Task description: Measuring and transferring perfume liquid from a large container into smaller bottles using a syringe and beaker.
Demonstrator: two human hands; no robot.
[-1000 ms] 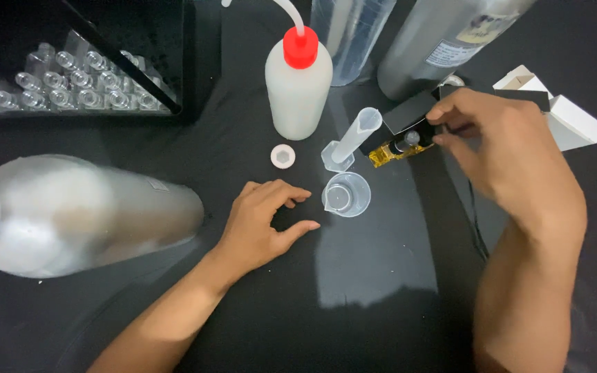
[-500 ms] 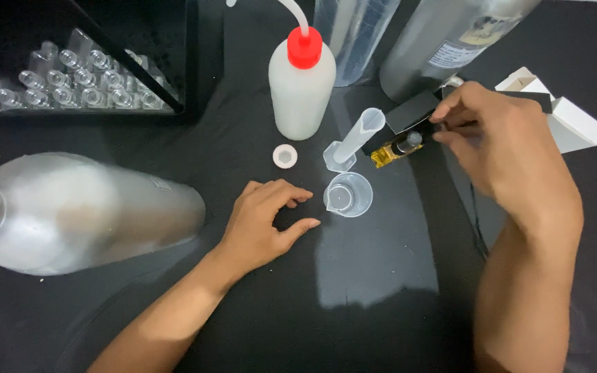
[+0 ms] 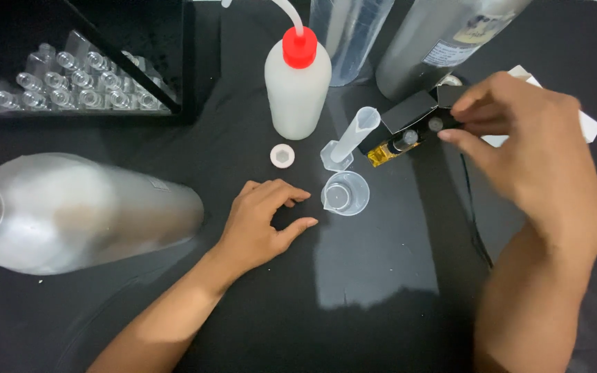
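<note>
Pinching the cap (image 3: 436,125) off the little yellow bottle (image 3: 394,148) with my right hand (image 3: 526,155), I go slowly, left hand (image 3: 264,221) flat and loose.

"What's under your work?"
"A black table (image 3: 381,276). On it you've got a wash bottle (image 3: 297,83), a white cap (image 3: 282,155), a small plastic beaker (image 3: 345,194), a graduated cylinder (image 3: 352,138), a metal bottle on its side (image 3: 84,211), a vial tray (image 3: 70,65), and your left hand (image 3: 264,221) resting flat."
</note>
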